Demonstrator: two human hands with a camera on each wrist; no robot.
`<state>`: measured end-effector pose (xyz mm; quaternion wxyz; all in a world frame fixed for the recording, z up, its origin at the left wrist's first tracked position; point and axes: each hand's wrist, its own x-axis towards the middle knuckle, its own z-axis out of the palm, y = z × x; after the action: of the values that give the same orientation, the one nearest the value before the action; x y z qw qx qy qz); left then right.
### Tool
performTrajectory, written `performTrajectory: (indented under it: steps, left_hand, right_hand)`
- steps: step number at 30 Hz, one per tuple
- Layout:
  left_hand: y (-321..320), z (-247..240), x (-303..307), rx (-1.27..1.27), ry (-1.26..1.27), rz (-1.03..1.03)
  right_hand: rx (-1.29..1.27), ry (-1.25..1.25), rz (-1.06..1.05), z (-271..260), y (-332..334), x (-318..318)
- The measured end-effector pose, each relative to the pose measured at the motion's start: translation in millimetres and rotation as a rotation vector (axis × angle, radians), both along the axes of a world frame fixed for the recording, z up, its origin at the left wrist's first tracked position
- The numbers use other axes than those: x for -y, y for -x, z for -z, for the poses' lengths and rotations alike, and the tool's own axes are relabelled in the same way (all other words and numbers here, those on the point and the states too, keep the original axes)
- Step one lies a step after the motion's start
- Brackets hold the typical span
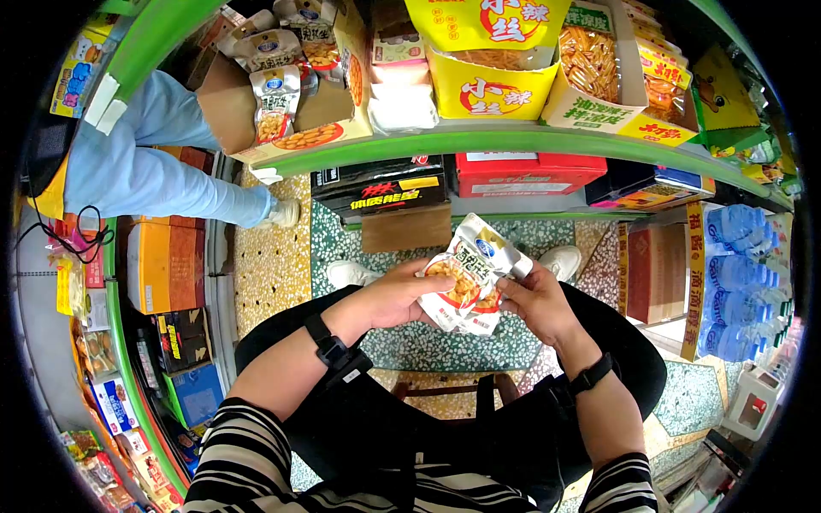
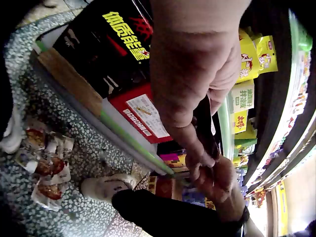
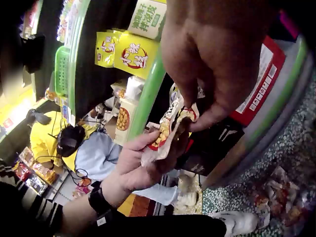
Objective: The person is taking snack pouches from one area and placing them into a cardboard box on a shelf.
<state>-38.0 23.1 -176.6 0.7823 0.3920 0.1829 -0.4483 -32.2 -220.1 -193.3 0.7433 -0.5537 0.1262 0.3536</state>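
Observation:
Overlapping white snack packets with a peanut picture [image 1: 475, 274] are held up between both hands in the head view. My left hand [image 1: 393, 295] grips them from the left, with its thumb lying across the front packet. On the other side, my right hand [image 1: 540, 306] pinches their right edge between thumb and fingers. The right wrist view shows a peanut packet [image 3: 165, 133] from the side, between the left hand [image 3: 136, 165] and the right hand [image 3: 212, 64]. More packets [image 2: 49, 170] lie on the speckled floor, seen in the left wrist view.
An open carton [image 1: 329, 132] on the green-edged shelf holds similar packets. Beside it stand yellow snack boxes [image 1: 492, 90]. Below are a black carton [image 1: 380, 188] and a red box [image 1: 530, 175]. Wrapped water bottles [image 1: 735, 282] stand right. Another person's leg [image 1: 171, 184] is at left.

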Motion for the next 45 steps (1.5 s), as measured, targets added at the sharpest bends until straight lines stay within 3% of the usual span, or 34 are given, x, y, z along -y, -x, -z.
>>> performTrajectory:
  steps: [3, 4, 8, 10, 13, 15, 17, 21, 22, 24, 26, 30, 33, 38, 40, 42, 43, 45]
  left_hand:
    - [4, 8, -2, 0.049, -0.077, 0.067]
    - [5, 10, -3, 0.079, -0.099, 0.101]
    - [19, 23, 0, 0.235, -0.278, 0.284]
    - [25, 26, 0, 0.355, -0.407, 0.39]
    - [11, 29, -23, 0.738, -0.882, 0.704]
    - [4, 29, -39, 0.804, -1.005, 0.554]
    - [-1, 24, -49, 0.859, -1.064, 0.467]
    - [-5, 18, -59, 0.894, -1.105, 0.524]
    - [-5, 9, -59, 0.911, -1.121, 0.564]
    - [1, 8, -61, 0.987, -1.159, 0.586]
    - [1, -2, -59, 0.957, -1.174, 0.604]
    - [2, -8, -62, 0.954, -1.186, 0.607]
    - [2, -8, -63, 0.947, -1.206, 0.617]
    - [0, -11, -63, 1.039, -1.235, 0.617]
    - [-2, -15, -60, 0.979, -1.218, 0.67]
    - [-2, -18, -59, 0.996, -1.205, 0.635]
    - [-2, -21, -58, 1.012, -1.199, 0.605]
    - [0, -23, -55, 1.132, -1.25, 0.518]
  right_hand:
    - [-0.101, -0.214, 0.152, 7, 8, -7]
    - [-0.15, -0.335, 0.081, 2, 7, -5]
    - [-0.067, 0.103, -0.006, -3, 10, -24]
    - [-0.011, 0.133, 0.005, 24, 13, -21]
    - [0.014, 0.186, 0.021, 59, 3, -9]
    - [0.022, 0.269, 0.086, 79, 5, -1]
    - [0.01, 0.514, -0.02, 98, 4, -5]
    - [0.107, 0.88, -0.267, 156, -3, -31]
    - [0.077, 0.911, -0.406, 174, -6, -38]
    - [0.127, 0.932, -0.477, 215, 6, -55]
    - [0.17, 0.908, -0.471, 211, 16, -75]
    - [0.211, 0.636, -0.192, 226, 36, -97]
    - [0.127, 0.728, -0.295, 223, 32, -104]
    - [0.22, 0.65, -0.236, 218, 42, -90]
    - [0.352, 0.932, -0.318, 248, 48, -74]
    - [0.332, 0.945, -0.381, 249, 42, -59]
    - [0.313, 0.931, -0.384, 228, 37, -56]
    - [0.397, 1.002, -0.656, 199, 23, -54]
